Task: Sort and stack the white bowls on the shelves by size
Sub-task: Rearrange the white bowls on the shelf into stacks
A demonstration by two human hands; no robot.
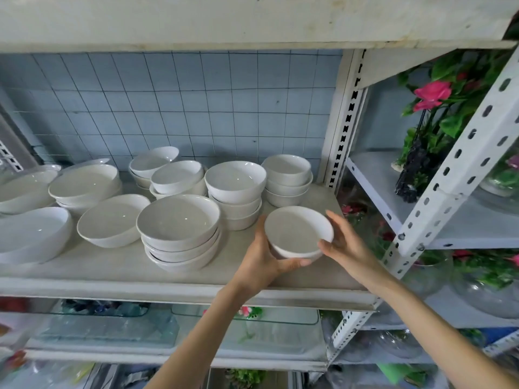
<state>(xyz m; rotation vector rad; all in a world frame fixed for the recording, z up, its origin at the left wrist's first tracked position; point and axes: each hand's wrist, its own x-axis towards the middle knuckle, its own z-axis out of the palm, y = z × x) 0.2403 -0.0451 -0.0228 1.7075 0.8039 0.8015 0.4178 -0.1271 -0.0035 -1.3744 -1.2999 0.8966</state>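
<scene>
A small white bowl point(297, 230) is held at the right front of the shelf point(118, 268), tilted toward me. My left hand point(266, 259) cups it from below and the left. My right hand point(344, 242) grips its right rim. Behind it stands a stack of small bowls point(288, 179) at the back right. A stack of deeper bowls point(236, 192) rises beside that. A stack of wide shallow bowls point(179, 231) sits in the middle front. Two more small stacks point(168, 172) stand at the back. Large single and stacked bowls point(87, 186) fill the left.
A blue tiled wall point(182, 108) backs the shelf. A perforated white upright point(346, 119) bounds its right end, with another slanted post point(449, 169) nearer me. Artificial flowers point(435, 94) and glass bowls point(488, 287) fill the right shelving. Glass trays point(112, 327) lie on the lower shelf.
</scene>
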